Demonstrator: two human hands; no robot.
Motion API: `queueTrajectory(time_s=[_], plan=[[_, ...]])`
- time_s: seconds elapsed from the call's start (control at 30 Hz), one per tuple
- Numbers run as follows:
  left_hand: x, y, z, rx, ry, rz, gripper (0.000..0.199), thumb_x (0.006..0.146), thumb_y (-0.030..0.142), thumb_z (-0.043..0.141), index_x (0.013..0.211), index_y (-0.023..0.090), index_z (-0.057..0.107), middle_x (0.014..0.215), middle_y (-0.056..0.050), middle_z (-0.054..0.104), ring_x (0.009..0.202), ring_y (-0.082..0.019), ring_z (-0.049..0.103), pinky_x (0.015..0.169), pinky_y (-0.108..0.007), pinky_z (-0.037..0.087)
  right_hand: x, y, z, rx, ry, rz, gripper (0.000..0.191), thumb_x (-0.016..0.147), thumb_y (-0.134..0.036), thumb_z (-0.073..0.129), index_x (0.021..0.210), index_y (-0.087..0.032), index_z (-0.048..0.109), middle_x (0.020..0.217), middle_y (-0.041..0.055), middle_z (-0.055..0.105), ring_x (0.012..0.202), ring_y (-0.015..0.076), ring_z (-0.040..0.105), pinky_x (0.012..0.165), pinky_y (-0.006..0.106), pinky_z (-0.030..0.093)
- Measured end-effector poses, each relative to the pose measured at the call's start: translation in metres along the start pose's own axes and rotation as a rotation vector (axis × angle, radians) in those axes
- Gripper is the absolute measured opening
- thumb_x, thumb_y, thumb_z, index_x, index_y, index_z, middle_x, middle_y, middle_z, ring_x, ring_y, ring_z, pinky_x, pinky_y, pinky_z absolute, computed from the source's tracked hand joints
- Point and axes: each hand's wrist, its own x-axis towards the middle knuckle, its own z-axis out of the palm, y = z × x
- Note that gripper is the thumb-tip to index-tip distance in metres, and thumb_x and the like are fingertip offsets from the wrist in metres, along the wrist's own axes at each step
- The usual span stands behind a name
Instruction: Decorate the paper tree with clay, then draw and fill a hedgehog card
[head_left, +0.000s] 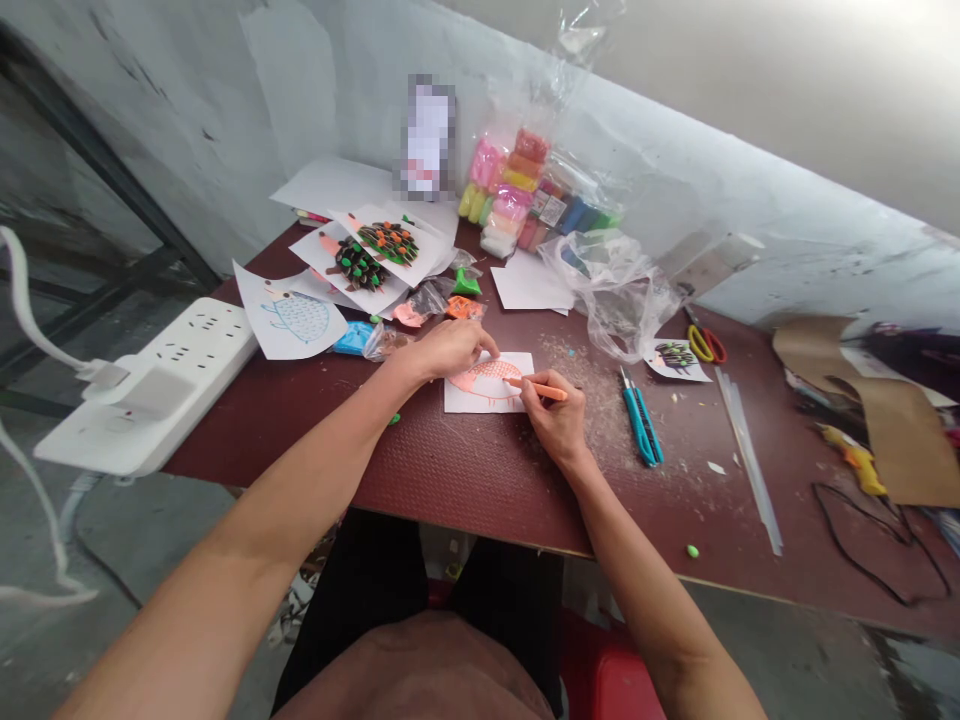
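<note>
A small white card point(454, 402) lies on the table with an orange hedgehog drawing point(487, 378) on it. My right hand point(556, 412) is closed around an orange marker point(553, 393), its tip on the drawing. On the card's upper left edge rests my left hand point(454, 348), fingers spread over the paper and holding nothing. Just beyond that hand lie packets of modelling clay: an orange one point(465, 307), a green one point(466, 282) and a blue one point(352, 338).
Left stand a white power strip point(142, 400) and a blue hedgehog drawing point(300, 318). Clay-decorated hedgehog cards point(390, 240) lie behind. To the right are a teal utility knife point(640, 418), scissors point(706, 343), clear glue sticks point(750, 460) and a yellow glue gun point(855, 458).
</note>
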Motion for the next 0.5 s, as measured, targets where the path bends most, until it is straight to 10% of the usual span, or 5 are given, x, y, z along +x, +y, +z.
queueTrajectory(time_s=[0.5], plan=[[-0.0009, 0.0032, -0.0014, -0.016, -0.022, -0.031, 0.046, 0.086, 0.008, 0.050, 0.117, 0.023, 0.080, 0.107, -0.011, 0.077, 0.096, -0.023, 0.068, 0.087, -0.032, 0.046, 0.0007, 0.0018, 0.0010, 0.009, 0.069, 0.037, 0.025, 0.087, -0.039, 0.060, 0.076, -0.019, 0.069, 0.063, 0.0002, 0.064, 0.050, 0.0105, 0.046, 0.052, 0.025, 0.037]])
